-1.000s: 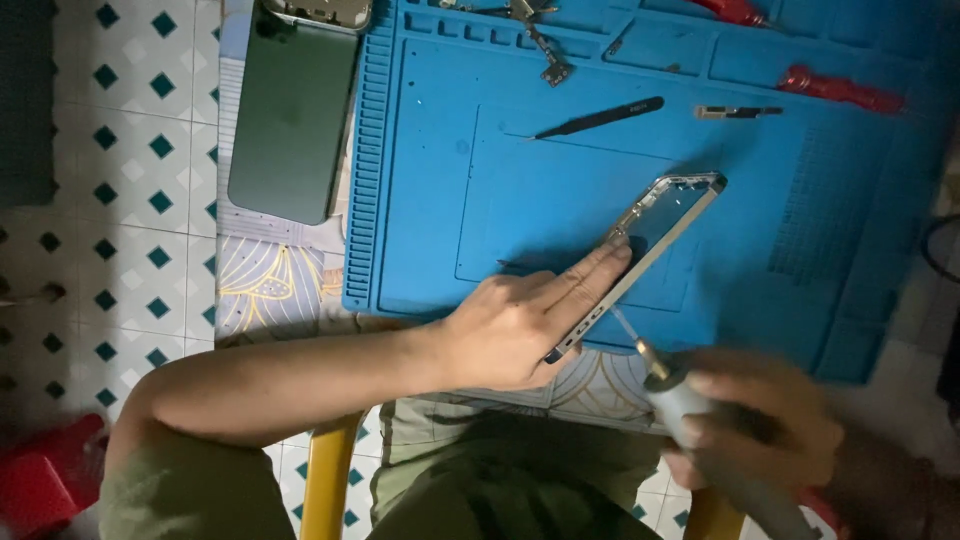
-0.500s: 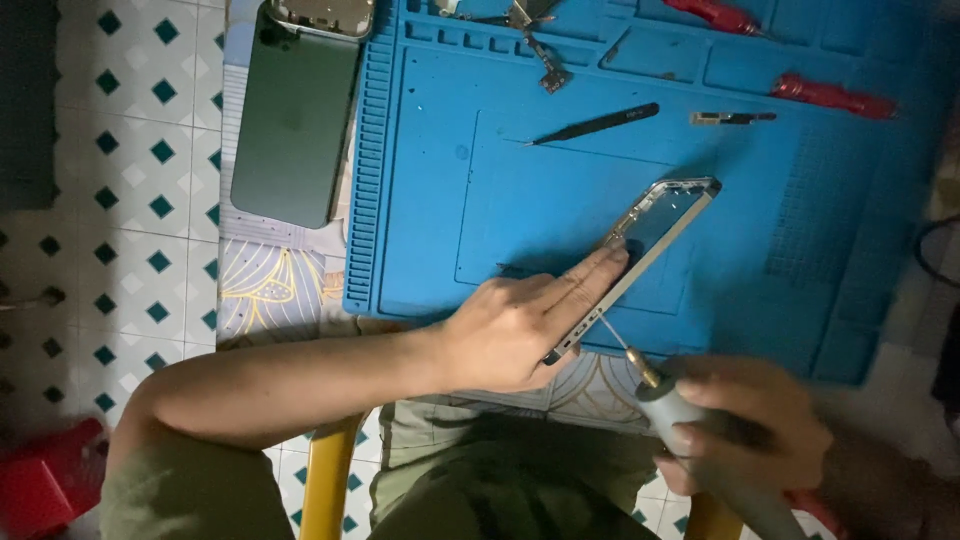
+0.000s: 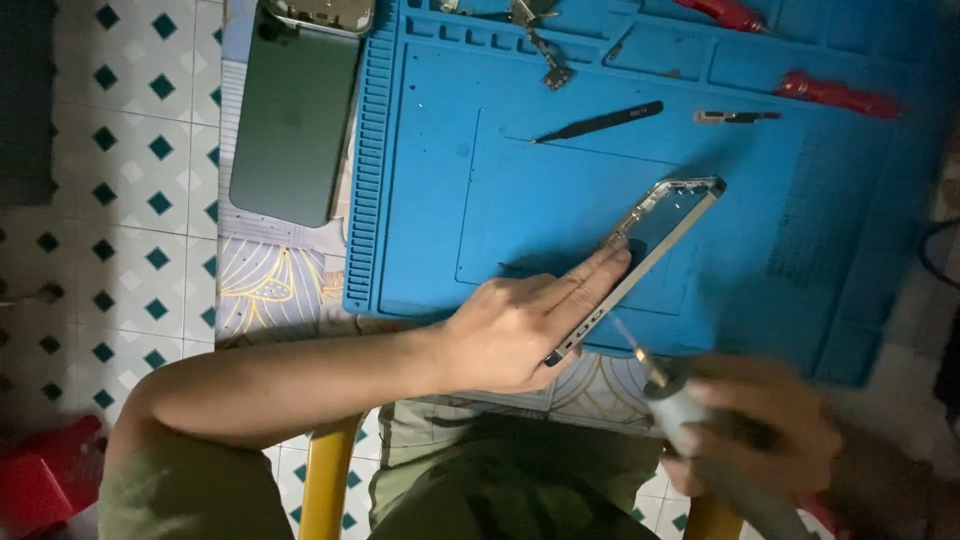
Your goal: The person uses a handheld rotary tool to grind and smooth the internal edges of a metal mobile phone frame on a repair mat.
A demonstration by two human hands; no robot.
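Hands grip phone frame (image 3: 640, 260) and screwdriver (image 3: 690, 415) above blue mat (image 3: 450, 200).

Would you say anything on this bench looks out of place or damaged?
Nothing looks spilled or broken. The phone frame is only tilted on edge under the left hand, and the right hand with its screwdriver is motion-blurred.
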